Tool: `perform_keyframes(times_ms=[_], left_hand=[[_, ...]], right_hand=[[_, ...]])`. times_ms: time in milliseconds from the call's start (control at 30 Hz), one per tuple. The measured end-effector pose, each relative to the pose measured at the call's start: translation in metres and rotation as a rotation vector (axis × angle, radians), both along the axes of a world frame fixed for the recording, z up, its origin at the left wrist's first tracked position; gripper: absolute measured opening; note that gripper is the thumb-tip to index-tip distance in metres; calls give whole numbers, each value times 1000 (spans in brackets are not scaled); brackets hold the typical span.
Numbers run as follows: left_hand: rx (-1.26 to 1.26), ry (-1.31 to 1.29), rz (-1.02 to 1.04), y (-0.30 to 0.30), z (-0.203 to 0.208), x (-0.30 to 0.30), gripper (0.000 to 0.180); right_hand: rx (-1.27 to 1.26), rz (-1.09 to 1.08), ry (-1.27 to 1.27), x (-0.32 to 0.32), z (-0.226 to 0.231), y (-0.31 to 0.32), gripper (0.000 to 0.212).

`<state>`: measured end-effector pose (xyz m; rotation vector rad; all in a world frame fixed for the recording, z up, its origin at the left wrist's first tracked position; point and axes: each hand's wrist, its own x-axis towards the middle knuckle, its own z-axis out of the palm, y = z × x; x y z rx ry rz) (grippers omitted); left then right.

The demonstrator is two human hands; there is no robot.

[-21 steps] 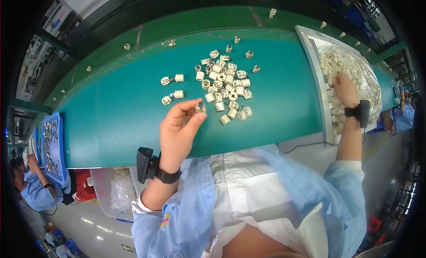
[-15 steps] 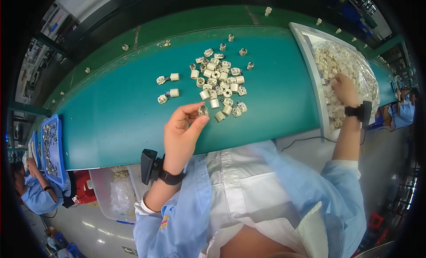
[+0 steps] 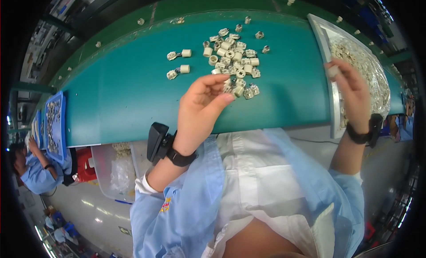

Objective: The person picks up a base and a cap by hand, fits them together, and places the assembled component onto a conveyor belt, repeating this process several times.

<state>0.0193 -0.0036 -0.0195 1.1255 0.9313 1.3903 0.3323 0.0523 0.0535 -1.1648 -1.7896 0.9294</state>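
My left hand [image 3: 199, 107] is at the near side of a pile of cream sockets [image 3: 237, 58], thumb and fingers closed in a pinch. A small socket core [image 3: 228, 87] of cream and metal sits between the fingertips, hard to tell from the pile behind it. My right hand [image 3: 353, 87], a little blurred, pinches a cream cylindrical socket cap [image 3: 333, 71] over the left rim of the metal tray [image 3: 326, 58]. More cream caps fill the bag-lined tray. Two socket pieces with caps [image 3: 184, 69] lie left of the pile.
The green work surface [image 3: 120, 93] spans the front. A blue tray of small parts [image 3: 55, 125] stands at the left end, beside another person [image 3: 42, 164]. Below the edge is a clear plastic bin [image 3: 113, 173] with a red thing next to it. Loose pieces lie along the far ledge.
My right hand has come up and left out of the tray's contents with a cream cap. The whole view has shifted, and my left hand now overlaps the pile's near edge.
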Motion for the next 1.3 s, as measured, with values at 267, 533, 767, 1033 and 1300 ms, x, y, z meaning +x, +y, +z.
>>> perform_keyframes(times_ms=[267,533,767,1033,1300], left_hand=[[13,-65,-64,-6,7,-5,30],[151,176,12,-10,4,-10,31],[152,209,29,-10,1,-5,31],[127,196,38,-10,-1,-6,31],[108,218,33,-10,-4,-7,29]], right_hand=[[-239,411,512,-109,-33,-13,30],[-441,409,684,-132,-50,-13,32],[-424,520,791,-133,-63,-9,35],[-491,422,794,-133,-58,-9,30],[-614,410,772,-141,-63,-10,27]])
